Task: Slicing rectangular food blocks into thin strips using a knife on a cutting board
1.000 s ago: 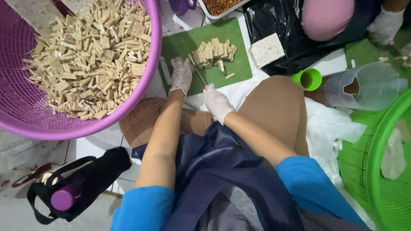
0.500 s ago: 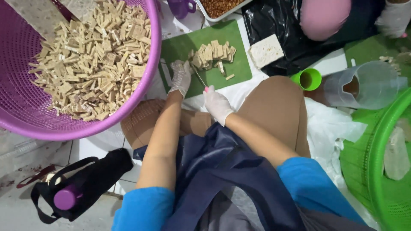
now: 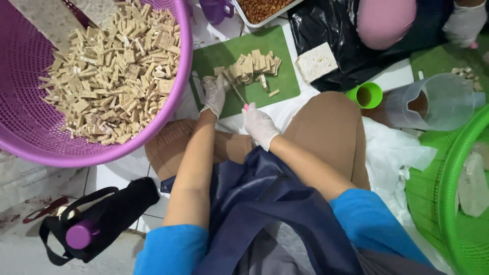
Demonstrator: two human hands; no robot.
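Two gloved hands work over a green plastic cutting board (image 3: 277, 76) that lies on the floor just past the person's bent knees. Nearest the body, the right hand (image 3: 259, 124) in its white glove is closed around the pink handle of a small knife (image 3: 238, 95); the thin blade runs up and to the left from that hand, its long axis slanting toward the left hand (image 3: 214, 94). That hand, also in a white glove, rests with fingers curled down on the near-left end of a heap of pale tan cut blocks (image 3: 249, 66), pinning the piece where the blade tip meets it. So the food lies straight ahead of both hands, the left one on it and the right one a little back, joined to it only by the knife.

The blocks look firm and crumbly, sliced into short flat sticks, with a few loose bits scattered on the board. Left of the board, a large purple perforated plastic basket (image 3: 30, 127) holds a deep pile of the same sticks. Beyond the board, an uncut pale square slab (image 3: 316, 61) sits on a black plastic bag (image 3: 326, 25).
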